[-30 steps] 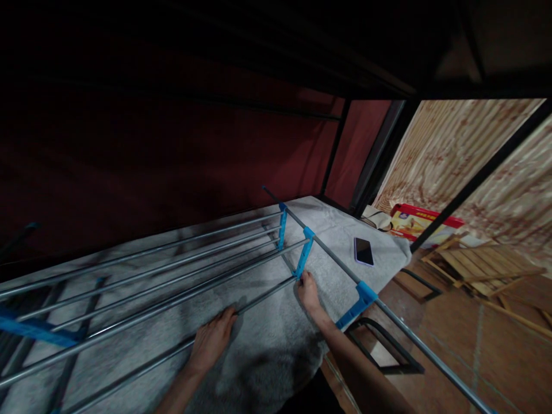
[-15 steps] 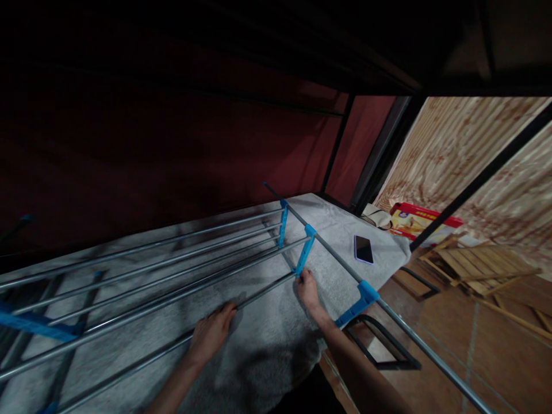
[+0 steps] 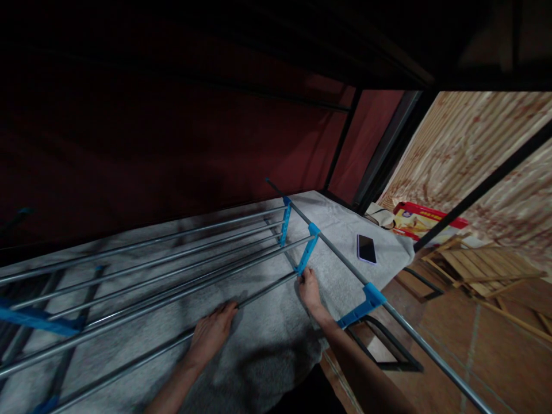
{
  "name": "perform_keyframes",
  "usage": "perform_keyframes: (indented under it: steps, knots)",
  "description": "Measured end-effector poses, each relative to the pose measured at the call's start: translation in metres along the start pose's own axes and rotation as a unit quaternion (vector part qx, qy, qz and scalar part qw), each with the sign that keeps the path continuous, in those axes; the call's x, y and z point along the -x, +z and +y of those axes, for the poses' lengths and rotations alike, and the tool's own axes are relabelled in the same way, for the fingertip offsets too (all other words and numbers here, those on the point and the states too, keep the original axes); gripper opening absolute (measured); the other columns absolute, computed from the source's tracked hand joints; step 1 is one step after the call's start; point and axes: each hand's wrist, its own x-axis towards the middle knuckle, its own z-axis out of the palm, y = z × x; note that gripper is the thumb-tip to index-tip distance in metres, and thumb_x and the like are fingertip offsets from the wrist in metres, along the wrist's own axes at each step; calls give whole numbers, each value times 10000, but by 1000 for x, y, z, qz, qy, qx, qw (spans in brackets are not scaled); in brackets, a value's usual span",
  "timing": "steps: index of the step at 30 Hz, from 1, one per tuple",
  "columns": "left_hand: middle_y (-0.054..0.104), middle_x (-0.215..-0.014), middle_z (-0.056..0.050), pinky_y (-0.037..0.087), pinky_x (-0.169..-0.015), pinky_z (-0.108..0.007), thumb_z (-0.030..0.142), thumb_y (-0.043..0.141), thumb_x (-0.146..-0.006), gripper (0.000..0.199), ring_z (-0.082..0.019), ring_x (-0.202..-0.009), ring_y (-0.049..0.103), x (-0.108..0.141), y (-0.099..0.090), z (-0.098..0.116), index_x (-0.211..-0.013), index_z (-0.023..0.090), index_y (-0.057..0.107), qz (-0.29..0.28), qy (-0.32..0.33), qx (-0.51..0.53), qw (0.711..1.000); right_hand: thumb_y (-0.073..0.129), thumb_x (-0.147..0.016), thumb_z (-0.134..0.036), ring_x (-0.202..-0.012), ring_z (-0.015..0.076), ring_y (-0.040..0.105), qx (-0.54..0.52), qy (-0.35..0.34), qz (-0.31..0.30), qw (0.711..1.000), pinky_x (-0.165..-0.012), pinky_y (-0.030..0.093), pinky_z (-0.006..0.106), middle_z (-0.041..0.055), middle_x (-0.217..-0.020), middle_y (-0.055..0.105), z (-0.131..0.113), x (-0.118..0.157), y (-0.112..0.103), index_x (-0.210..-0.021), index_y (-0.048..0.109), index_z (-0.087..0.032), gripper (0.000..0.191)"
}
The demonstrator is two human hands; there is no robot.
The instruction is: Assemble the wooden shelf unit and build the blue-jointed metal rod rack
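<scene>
A rack of grey metal tubes and blue plastic connectors lies across a pale fleecy cover (image 3: pixel 276 345). My left hand (image 3: pixel 214 330) is closed over the nearest metal tube (image 3: pixel 269 290), partway along it. At that tube's right end, my right hand (image 3: pixel 309 292) grips the lower end of a blue connector (image 3: pixel 309 253); its fingertips are partly hidden behind the joint. A long side tube (image 3: pixel 340 253) passes through the connector tops and slants toward me on the right. Another blue connector (image 3: pixel 362 307) hangs from it, right of my right forearm. More blue connectors (image 3: pixel 43 319) join the tubes at far left.
A phone (image 3: pixel 366 249) lies on the cover to the right. Beyond the edge are a red and yellow box (image 3: pixel 426 221), a folded wooden chair or stool (image 3: pixel 487 267) and black metal frames (image 3: pixel 388 345) near the tiled floor. Dark posts (image 3: pixel 342 144) and a dark red wall stand behind.
The view has shifted slightly, so the scene sits a little differently in the picture. Both hands keep nearly the same places on the rack.
</scene>
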Motion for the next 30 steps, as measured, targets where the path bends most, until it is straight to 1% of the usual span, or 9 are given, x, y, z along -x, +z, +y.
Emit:
perform_keyframes:
  steps: [5, 7, 12, 17, 21, 24, 30]
  knots:
    - [696, -1242, -55, 483, -939, -329, 313, 247, -1005, 440, -206, -1087, 671, -2, 5, -5, -1281, 245, 583, 2, 0, 17, 1000, 431, -775, -70, -885, 192, 542, -10, -14, -8, 1000, -891, 463, 309, 52, -968, 580, 2, 1, -2, -1128, 604, -204, 415]
    - [704, -1226, -51, 485, -922, -326, 329, 235, -1008, 445, -207, -1077, 675, -2, 6, -7, -1269, 242, 585, 3, 2, 18, 1000, 434, -777, -71, -881, 192, 541, -9, -17, -8, 1000, -896, 461, 311, 52, -959, 578, 2, 1, -2, -1120, 603, -201, 403]
    - [727, -1171, -49, 489, -902, -334, 356, 215, -1011, 463, -221, -1047, 690, -3, 2, -7, -1261, 241, 587, -18, -1, 13, 1000, 431, -795, -93, -894, 199, 539, -2, -15, -10, 1000, -905, 457, 311, 54, -955, 570, 4, 0, -2, -1076, 606, -206, 349]
    - [718, -1199, -52, 491, -933, -346, 363, 237, -1009, 462, -232, -1086, 679, -5, -3, -5, -1276, 238, 592, -38, -14, 24, 999, 437, -792, -90, -883, 196, 535, 1, -13, -10, 1000, -885, 457, 310, 45, -931, 558, 4, 1, -3, -1049, 607, -199, 327]
    - [698, -1248, -51, 485, -966, -360, 354, 251, -1007, 459, -234, -1112, 671, -6, -2, -6, -1300, 243, 587, -41, -18, 34, 998, 441, -805, -96, -886, 199, 539, 7, -10, -13, 1000, -879, 456, 312, 52, -947, 560, 1, 1, -4, -1093, 608, -192, 347]
    - [701, -1240, -58, 482, -974, -360, 346, 255, -1007, 460, -234, -1123, 666, -5, -2, -5, -1313, 234, 579, -41, -17, 35, 998, 440, -814, -103, -898, 205, 546, 14, -4, -13, 1000, -885, 457, 318, 66, -971, 565, -1, 1, -4, -1123, 609, -184, 362]
    - [724, -1180, -56, 492, -933, -355, 364, 233, -1012, 462, -232, -1069, 686, -6, 1, -6, -1267, 246, 600, -42, -13, 23, 999, 438, -798, -90, -929, 206, 553, 21, -9, -13, 1000, -912, 457, 320, 67, -979, 578, -3, 2, -4, -1087, 618, -188, 355]
